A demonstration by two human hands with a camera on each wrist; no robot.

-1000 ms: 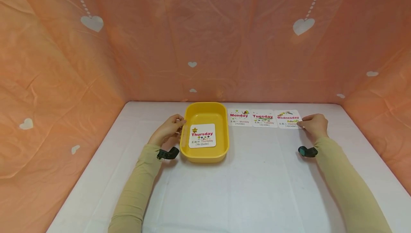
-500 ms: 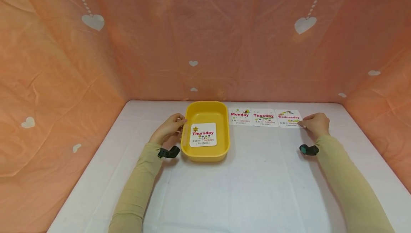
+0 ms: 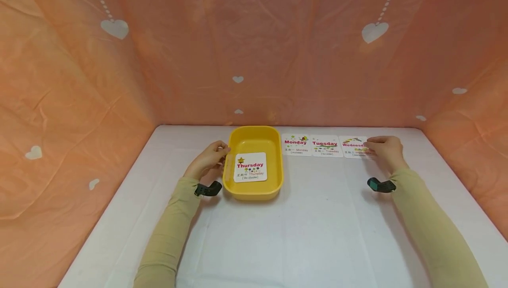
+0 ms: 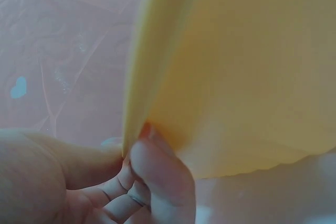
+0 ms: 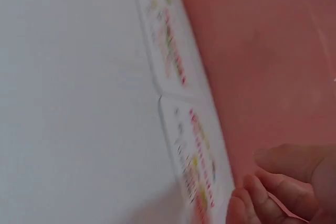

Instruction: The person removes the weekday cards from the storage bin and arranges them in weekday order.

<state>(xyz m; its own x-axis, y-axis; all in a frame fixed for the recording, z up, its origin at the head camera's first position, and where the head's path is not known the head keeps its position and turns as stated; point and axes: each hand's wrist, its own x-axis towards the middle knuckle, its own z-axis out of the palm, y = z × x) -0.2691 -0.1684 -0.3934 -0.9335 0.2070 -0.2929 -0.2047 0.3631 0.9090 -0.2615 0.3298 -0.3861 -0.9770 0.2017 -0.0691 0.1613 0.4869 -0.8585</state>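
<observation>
In the head view a yellow plastic tray (image 3: 254,132) stands on the white table, with a square "Thursday" card (image 3: 250,167) lying in its near part. My left hand (image 3: 208,158) pinches the tray's left rim between thumb and fingers; the left wrist view shows the tray wall (image 4: 252,66) up close. To the tray's right lie a "Monday" card (image 3: 295,145), a "Tuesday" card (image 3: 325,146) and a "Wednesday" card (image 3: 353,147) in a row. Over the Wednesday card's right edge is my right hand (image 3: 386,151), fingers loosely bent, thumb apart from them, gripping nothing visible.
A white cloth covers the table (image 3: 301,235). An orange curtain (image 3: 254,50) with white hearts hangs behind the table's far edge and at both sides. A dark wrist device (image 3: 208,188) sits on each forearm.
My right hand has shifted slightly up and left, from the Wednesday card's lower right corner to its upper right edge. My left hand, the tray and the cards stay in place.
</observation>
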